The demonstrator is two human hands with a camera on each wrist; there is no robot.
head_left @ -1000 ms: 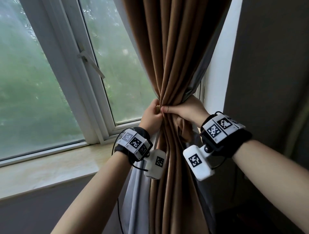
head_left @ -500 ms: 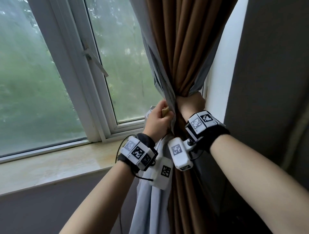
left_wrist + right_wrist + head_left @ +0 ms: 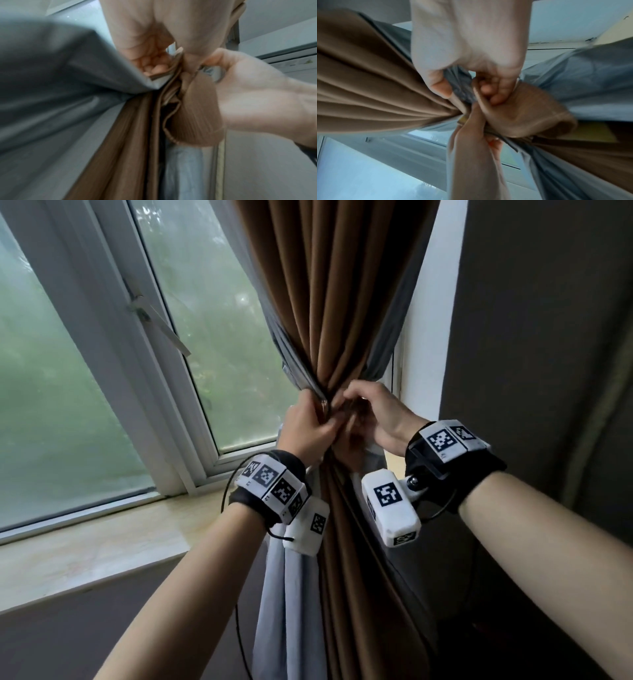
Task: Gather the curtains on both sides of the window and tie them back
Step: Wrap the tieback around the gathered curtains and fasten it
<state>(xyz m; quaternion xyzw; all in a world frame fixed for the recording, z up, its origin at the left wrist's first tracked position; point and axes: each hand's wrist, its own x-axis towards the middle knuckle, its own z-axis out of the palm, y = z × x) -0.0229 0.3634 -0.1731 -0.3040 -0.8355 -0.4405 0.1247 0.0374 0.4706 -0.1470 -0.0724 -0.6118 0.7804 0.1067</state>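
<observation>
Left hand (image 3: 306,429) and right hand (image 3: 376,413), fingers curled tight around the gathered brown curtain (image 3: 346,302), grey lining (image 3: 287,594) below.

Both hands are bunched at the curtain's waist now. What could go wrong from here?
1. The grey lining bulges out beside the left hand; it may slip free of the brown curtain bundle.
2. The right hand pinches only a small fold, so letting go early would probably loosen the gather.
</observation>
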